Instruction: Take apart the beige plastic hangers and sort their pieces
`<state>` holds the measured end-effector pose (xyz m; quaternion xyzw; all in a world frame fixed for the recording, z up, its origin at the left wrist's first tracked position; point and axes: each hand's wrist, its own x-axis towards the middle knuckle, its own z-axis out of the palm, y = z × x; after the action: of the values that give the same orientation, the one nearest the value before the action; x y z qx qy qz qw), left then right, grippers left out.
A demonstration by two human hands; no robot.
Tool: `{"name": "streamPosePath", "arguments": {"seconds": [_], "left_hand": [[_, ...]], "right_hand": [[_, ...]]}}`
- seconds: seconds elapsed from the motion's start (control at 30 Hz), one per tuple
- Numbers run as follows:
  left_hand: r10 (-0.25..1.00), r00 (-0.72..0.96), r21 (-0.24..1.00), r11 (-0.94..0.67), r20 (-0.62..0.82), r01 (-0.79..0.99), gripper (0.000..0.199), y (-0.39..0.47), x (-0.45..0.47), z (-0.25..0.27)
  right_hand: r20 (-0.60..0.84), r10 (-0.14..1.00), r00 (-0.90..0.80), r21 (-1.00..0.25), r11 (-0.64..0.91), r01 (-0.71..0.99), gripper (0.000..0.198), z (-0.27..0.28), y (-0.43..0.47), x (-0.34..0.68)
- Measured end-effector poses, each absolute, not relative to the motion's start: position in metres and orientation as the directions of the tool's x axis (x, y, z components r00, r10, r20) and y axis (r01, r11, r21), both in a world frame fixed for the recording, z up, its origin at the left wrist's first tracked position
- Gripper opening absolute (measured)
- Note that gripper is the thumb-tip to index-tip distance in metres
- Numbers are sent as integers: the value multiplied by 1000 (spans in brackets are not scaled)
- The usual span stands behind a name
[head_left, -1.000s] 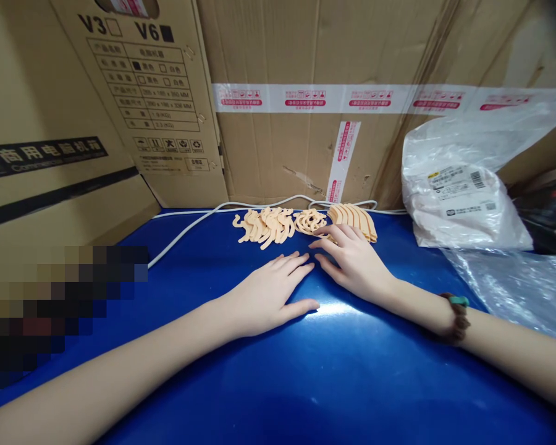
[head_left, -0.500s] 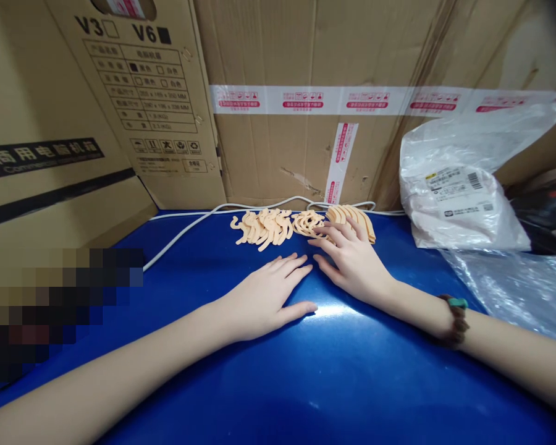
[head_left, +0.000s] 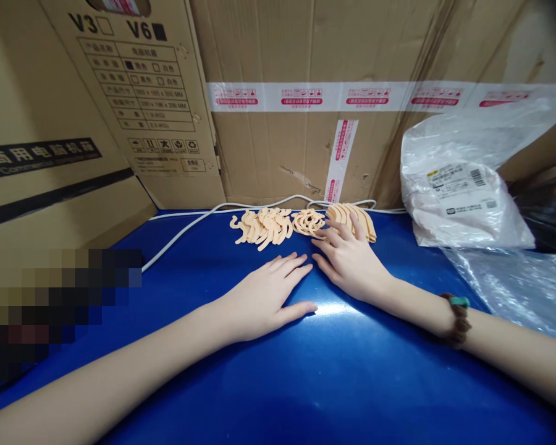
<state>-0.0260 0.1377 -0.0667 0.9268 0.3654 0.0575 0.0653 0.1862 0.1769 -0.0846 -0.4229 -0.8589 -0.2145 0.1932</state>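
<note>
Flat on the blue tabletop (head_left: 278, 383), my left hand (head_left: 264, 296) lies with fingers stretched out and nothing in it. My right hand (head_left: 352, 259) is open too, its fingers spread at the front of the wooden pieces; whether the fingertips touch them I cannot tell. Several thin, pale, curved wooden pieces (head_left: 264, 226) lie in an overlapping heap at the left. In the middle is a small pile of ring-like wooden pieces (head_left: 307, 221). To the right, a row of broader curved wooden strips (head_left: 352, 214) is partly hidden behind my right fingers.
Large cardboard boxes (head_left: 269, 154) stand along the back and left. A white cable (head_left: 180, 235) runs along the table's rear. At the right sit a white plastic bag (head_left: 463, 204) with a label and clear plastic wrap (head_left: 523, 290). The lower left is pixelated.
My right hand has shifted very slightly to the right, staying spread in front of the wooden pieces. The left hand keeps its place. The camera view has moved a little.
</note>
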Motion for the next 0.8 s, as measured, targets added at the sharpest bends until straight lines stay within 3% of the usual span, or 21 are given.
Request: {"name": "streamPosePath", "arguments": {"seconds": [0.23,0.4,0.5,0.67,0.8], "left_hand": [[692,721,177,-716,44,676,71,138,-26,-67],[703,709,245,-698,59,672,69,139,-27,-68],[739,663,385,-650,119,655,65,140,-27,-70],[862,439,734,-466,252,494,64,146,-26,-75],[889,402,889,-353,220,294,50,151,-25,-73]], "right_hand": [[525,646,-554,256,501,827,39,-82,175,184],[611,619,-494,234,455,859,42,-78,171,183],[692,537,-484,205,497,844,40,-68,170,186],[794,327,-512,91,769,632,26,-43,154,199],[766,298,-570,21,874,485,23,-42,135,211]]}}
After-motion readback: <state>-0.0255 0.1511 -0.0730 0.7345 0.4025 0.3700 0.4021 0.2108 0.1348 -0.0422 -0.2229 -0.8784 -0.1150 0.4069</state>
